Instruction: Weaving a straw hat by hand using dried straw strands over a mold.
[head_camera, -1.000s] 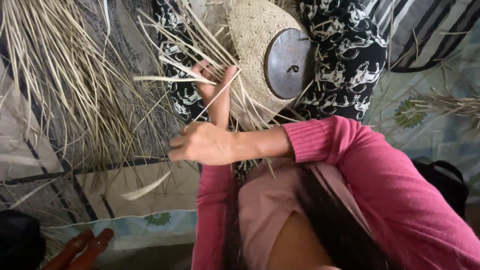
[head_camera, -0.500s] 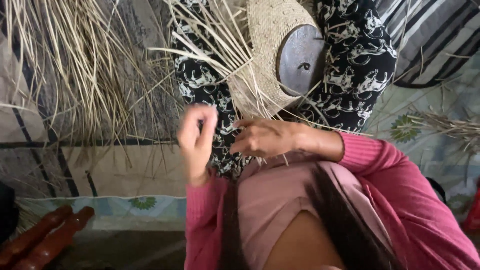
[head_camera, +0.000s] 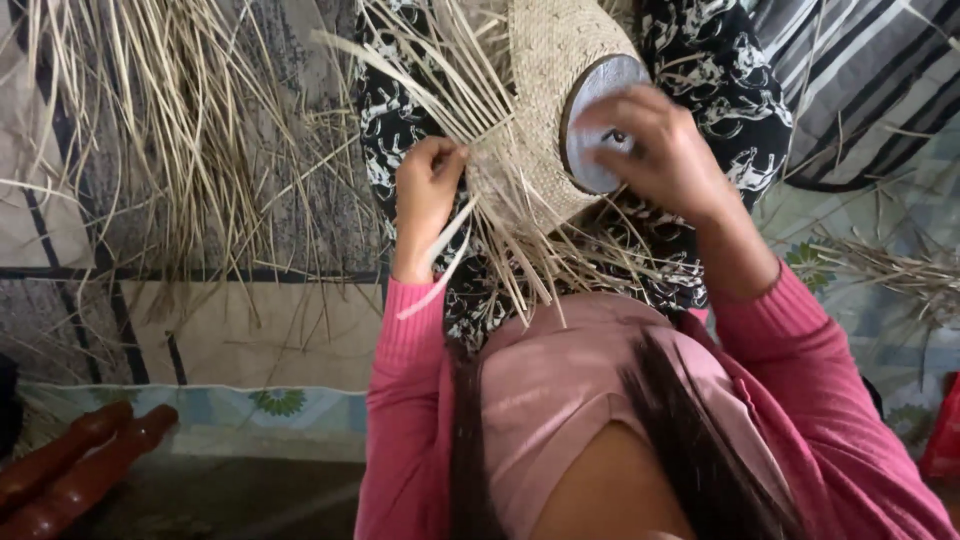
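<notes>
A half-woven straw hat (head_camera: 545, 110) is held in the lap, on legs clothed in black-and-white patterned trousers (head_camera: 735, 90). The left hand (head_camera: 428, 195) is closed at the edge of the weave, its fingers pinched around loose straw strands (head_camera: 500, 250) that fan out toward the body. The right hand (head_camera: 665, 150) is laid over a round grey disc (head_camera: 590, 125) set in the hat's crown — its fingers are curled against it. A heap of dry straw (head_camera: 170, 130) is spread on the patterned mat (head_camera: 230, 320) to the left; dark red turned wood (head_camera: 75, 465) is seen at the lower left.
</notes>
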